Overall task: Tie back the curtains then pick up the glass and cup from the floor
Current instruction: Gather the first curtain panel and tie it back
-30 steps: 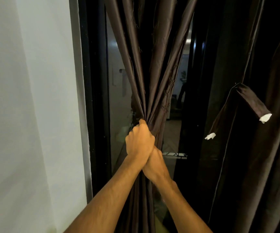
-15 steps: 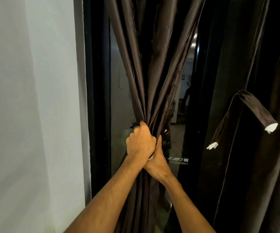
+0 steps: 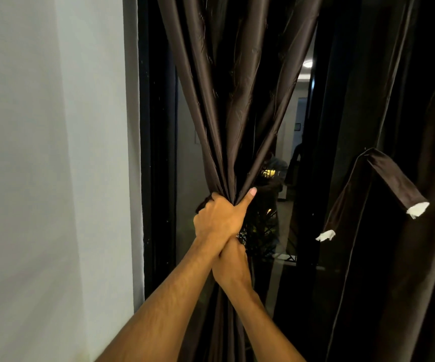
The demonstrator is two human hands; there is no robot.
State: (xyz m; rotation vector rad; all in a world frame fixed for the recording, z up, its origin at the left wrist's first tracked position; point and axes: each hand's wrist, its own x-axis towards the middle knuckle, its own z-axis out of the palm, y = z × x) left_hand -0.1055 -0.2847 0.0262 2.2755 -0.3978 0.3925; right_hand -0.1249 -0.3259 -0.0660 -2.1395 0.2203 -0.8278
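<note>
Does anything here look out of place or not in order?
Yes: the tie-back strap on the right curtain hangs open, its two white ends apart, wrapped round nothing. The left hand and right hand alone hold the gathered curtain.

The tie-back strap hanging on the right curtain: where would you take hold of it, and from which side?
Probably pinch the tie-back strap on its wide flat leg, just above the white tip, coming from the window side: that leg seems to jut free of the right curtain. The left hand and right hand both grip the gathered curtain.
</note>
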